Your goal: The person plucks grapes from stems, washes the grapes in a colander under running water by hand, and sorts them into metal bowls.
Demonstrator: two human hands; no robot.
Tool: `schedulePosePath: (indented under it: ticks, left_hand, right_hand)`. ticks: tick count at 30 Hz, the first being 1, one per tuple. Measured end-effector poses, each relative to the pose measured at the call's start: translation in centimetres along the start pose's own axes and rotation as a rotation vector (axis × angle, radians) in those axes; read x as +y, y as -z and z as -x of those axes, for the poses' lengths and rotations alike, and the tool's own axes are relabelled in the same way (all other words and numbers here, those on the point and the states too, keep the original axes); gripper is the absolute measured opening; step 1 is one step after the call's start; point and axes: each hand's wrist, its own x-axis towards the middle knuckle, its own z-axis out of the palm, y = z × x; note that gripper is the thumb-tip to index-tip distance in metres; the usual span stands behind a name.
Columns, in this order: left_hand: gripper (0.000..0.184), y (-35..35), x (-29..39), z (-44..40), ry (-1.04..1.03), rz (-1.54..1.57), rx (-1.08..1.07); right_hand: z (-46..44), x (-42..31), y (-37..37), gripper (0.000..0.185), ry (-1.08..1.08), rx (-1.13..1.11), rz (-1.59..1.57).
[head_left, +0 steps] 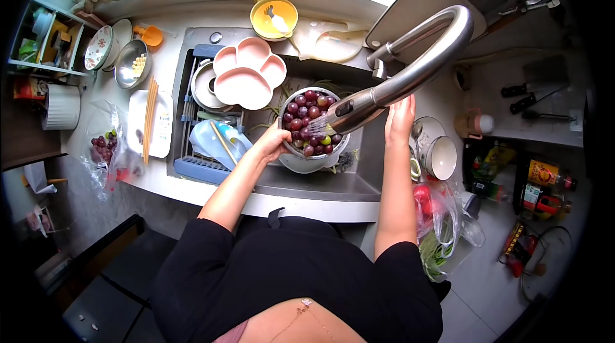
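A round metal bowl (346, 142) full of dark red grapes (310, 114), one or two of them green, is in the sink. My left hand (274, 142) grips its left rim, thumb over the edge. Water sprays onto the grapes from the head of the steel faucet (359, 111). My right hand (400, 122) is raised just right of the faucet, fingers stretched out and holding nothing that shows; the spout hides part of it. Beneath the bowl a second, paler vessel (301, 165) partly shows.
A pink divided plate (243, 88) and a blue item sit on the rack (198, 170) at the sink's left. Behind is a yellow bowl (274, 17). Chopsticks (151, 118) lie across a white tray leftward. White bowls (441, 157) and a vegetable bag (442, 227) are right.
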Motion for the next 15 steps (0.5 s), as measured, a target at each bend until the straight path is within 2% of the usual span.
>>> schedulePosePath:
  ticks: [5,8,15]
  left_hand:
    - [0.075,1.6,-0.9,1.0,0.055,-0.002,-0.011]
    - [0.077,3.0,-1.4,1.8,0.061,0.011,-0.009]
    - [0.078,3.5,0.6,2.6,-0.060,0.028,0.030]
  right_hand:
    - [0.0,-1.6,-2.5,0.049,-0.066,-0.103,-0.192]
    - [-0.2,-1.5,-2.9,0.043,-0.080,-0.044,-0.204]
    - [0.2,-1.6,-3.0,0.040,-0.036,-0.097,-0.170]
